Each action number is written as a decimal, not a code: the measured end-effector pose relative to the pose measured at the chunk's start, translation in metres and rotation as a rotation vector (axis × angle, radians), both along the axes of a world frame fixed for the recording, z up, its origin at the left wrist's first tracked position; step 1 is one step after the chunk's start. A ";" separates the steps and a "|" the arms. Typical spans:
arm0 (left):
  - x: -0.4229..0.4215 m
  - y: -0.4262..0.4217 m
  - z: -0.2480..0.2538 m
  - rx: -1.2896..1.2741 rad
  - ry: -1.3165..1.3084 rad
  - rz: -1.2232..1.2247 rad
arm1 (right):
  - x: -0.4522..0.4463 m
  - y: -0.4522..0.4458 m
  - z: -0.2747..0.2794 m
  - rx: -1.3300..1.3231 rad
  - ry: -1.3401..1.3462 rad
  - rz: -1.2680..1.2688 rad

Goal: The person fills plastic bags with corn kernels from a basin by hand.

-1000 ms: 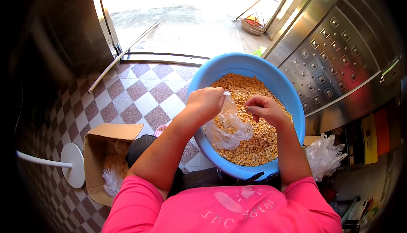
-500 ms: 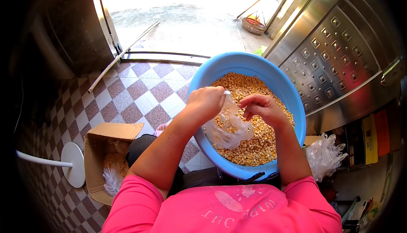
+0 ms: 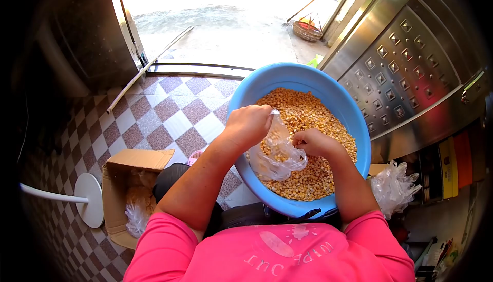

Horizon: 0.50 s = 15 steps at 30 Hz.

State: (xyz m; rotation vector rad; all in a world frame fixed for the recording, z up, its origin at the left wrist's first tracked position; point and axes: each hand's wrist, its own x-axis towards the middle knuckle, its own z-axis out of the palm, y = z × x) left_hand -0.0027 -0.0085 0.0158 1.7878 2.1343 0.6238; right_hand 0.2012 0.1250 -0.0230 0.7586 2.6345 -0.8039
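Note:
A clear plastic bag [image 3: 277, 163] hangs over the left part of a large blue tub [image 3: 245, 93], with some corn kernels inside it. My left hand [image 3: 250, 124] is closed on the bag's upper edge and holds it up. Dried yellow corn kernels [image 3: 328, 178] fill much of the tub. My right hand [image 3: 315, 142] is over the corn, at the right side of the bag, its fingers curled in and down. What those fingers hold, if anything, is hidden.
On the left stands an open cardboard box [image 3: 117, 200] with a filled plastic bag inside, beside a white round stand base [image 3: 88, 200]. More plastic bags [image 3: 394, 189] lie right of the tub, near a metal door [image 3: 395, 76]. A long stick [image 3: 123, 94] crosses the doorway.
My right hand has moved down and slightly in toward the bag's mouth, and its fingers have curled under. My left hand and the bag have hardly moved.

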 end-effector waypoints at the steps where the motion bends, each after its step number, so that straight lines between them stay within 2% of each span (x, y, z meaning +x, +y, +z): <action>1: 0.000 0.000 0.001 0.001 -0.002 -0.001 | 0.001 -0.001 0.005 0.000 0.000 -0.001; 4: 0.001 0.000 0.002 -0.020 -0.011 0.004 | 0.006 -0.002 0.019 -0.018 -0.014 -0.093; 6: 0.000 0.000 -0.003 0.008 -0.022 0.013 | 0.009 0.002 0.022 -0.027 0.263 -0.284; 7: 0.000 0.000 -0.005 0.034 -0.030 0.019 | 0.005 -0.002 0.028 -0.027 0.261 -0.278; 9: 0.001 0.001 -0.006 0.035 -0.026 0.022 | -0.005 -0.021 0.047 -0.159 0.468 -0.396; 11: 0.000 0.002 -0.006 0.034 -0.020 0.018 | -0.014 -0.034 0.046 -0.170 0.532 -0.362; 13: 0.001 0.001 -0.007 0.041 -0.021 0.018 | -0.021 -0.042 0.041 0.120 0.748 0.053; 15: 0.001 0.001 -0.006 0.040 -0.016 0.018 | -0.025 -0.047 0.042 0.139 0.754 0.083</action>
